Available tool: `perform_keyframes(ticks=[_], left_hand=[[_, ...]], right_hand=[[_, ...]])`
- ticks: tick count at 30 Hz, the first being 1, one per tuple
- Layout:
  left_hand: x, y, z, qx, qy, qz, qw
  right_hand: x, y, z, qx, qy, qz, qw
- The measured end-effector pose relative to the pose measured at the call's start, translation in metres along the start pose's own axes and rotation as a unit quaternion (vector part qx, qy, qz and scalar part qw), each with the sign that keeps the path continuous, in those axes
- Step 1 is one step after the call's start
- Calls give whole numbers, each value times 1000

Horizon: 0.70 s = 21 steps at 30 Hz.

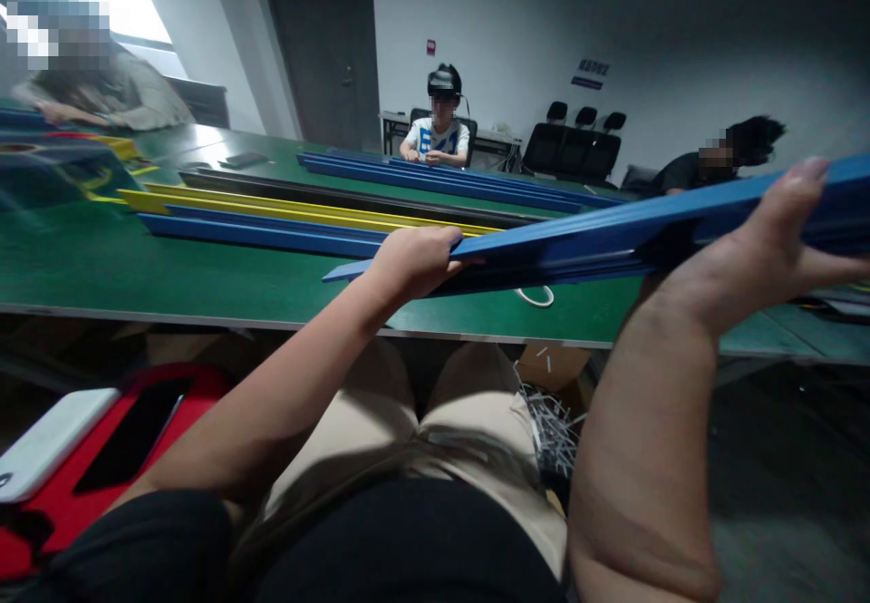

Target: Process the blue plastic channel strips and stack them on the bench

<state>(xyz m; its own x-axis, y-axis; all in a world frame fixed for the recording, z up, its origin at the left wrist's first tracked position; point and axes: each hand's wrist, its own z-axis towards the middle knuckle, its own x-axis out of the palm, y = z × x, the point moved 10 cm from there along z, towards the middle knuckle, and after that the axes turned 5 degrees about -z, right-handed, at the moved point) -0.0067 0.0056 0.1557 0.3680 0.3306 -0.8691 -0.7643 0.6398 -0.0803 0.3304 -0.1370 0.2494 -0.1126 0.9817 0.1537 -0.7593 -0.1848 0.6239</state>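
Observation:
A long blue strip of channel-like profile (584, 238) slants across the view, its right end raised and running out of the frame. My left hand (418, 257) is closed round it near its left end, thumb on top. Farther right, my right hand (761, 254) grips the raised part, with the thumb over the upper edge and fingers partly hidden. The strip looks like several nested pieces, though I cannot tell how many. Behind it on the table lie another blue strip (258, 236), yellow strips (272, 209) and a black strip (326, 193).
More blue strips (421, 177) lie farther back on the green table (82, 267). A white ring (536, 296) is near the front edge. Three people sit around the table. Below stands a box of pale scraps (554, 426); a phone (132, 435) lies on a red seat (197, 385).

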Motion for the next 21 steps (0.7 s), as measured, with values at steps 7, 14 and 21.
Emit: perform_keyframes(ticks=[7,14,21], left_hand=[[51,22,-17,17,130,79,988],[91,45,-21,23,210,88,973],[115,57,-24,27,243,77,967]], right_hand=[[-6,-149,-55,286,9,-104,952],[10,-196,-134,359,51,-226,904],[14,-208,-157,314,108,-305,893]])
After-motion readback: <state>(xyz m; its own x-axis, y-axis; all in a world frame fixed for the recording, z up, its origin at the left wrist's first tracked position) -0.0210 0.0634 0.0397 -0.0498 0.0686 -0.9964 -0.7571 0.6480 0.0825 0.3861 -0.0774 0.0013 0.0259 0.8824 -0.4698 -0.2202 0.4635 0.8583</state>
